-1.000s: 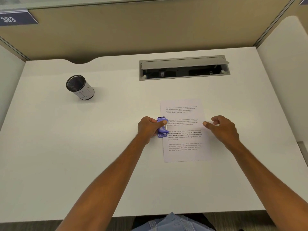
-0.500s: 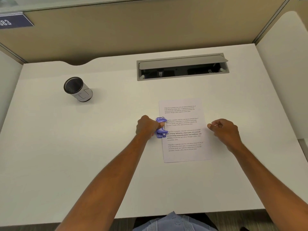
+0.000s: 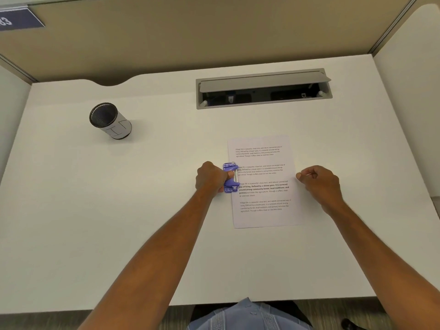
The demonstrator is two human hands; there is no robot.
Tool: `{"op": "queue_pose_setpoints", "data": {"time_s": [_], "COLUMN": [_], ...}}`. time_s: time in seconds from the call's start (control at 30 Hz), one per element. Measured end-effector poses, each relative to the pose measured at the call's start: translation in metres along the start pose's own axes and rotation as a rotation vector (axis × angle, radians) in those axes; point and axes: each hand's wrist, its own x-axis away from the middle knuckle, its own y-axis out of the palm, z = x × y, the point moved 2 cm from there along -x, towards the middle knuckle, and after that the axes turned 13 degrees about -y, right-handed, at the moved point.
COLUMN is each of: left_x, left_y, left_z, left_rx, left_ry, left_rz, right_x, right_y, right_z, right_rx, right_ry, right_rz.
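Note:
A printed sheet of paper [image 3: 264, 182] lies flat on the white desk [image 3: 119, 222], right of centre. A purple hole punch [image 3: 230, 177] sits over the sheet's left edge. My left hand [image 3: 210, 177] grips the punch, thumb across its middle. My right hand [image 3: 319, 183] rests at the sheet's right edge with its fingers curled; whether they pinch the paper's edge is not clear.
A mesh pen cup [image 3: 109, 121] wrapped in white stands at the back left. An open grey cable hatch [image 3: 263, 89] is set into the desk behind the paper. Beige partition walls close the desk on three sides.
My right hand's fingers curled in from a loose open reach and now sit at the paper's right edge. My left hand stays on the punch.

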Motion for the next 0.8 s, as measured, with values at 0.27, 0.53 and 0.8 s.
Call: {"op": "queue_pose_setpoints", "data": {"time_s": [0.27,0.53,0.8], "left_x": [0.003,0.015,0.029], "left_y": [-0.006,-0.008,-0.012], "left_z": [0.004,0.008,-0.006], "left_rx": [0.040,0.099,0.120], "left_ry": [-0.012,-0.010,0.089], "left_rz": [-0.046,-0.112,0.009], "right_x": [0.002,0.007,0.014], "right_y": [0.000,0.002,0.001], "right_z": [0.000,-0.005,-0.005], "right_rx": [0.025,0.037,0.020], "right_ry": [-0.008,-0.027,-0.053], "right_rz": [0.002,-0.010,-0.002]}}
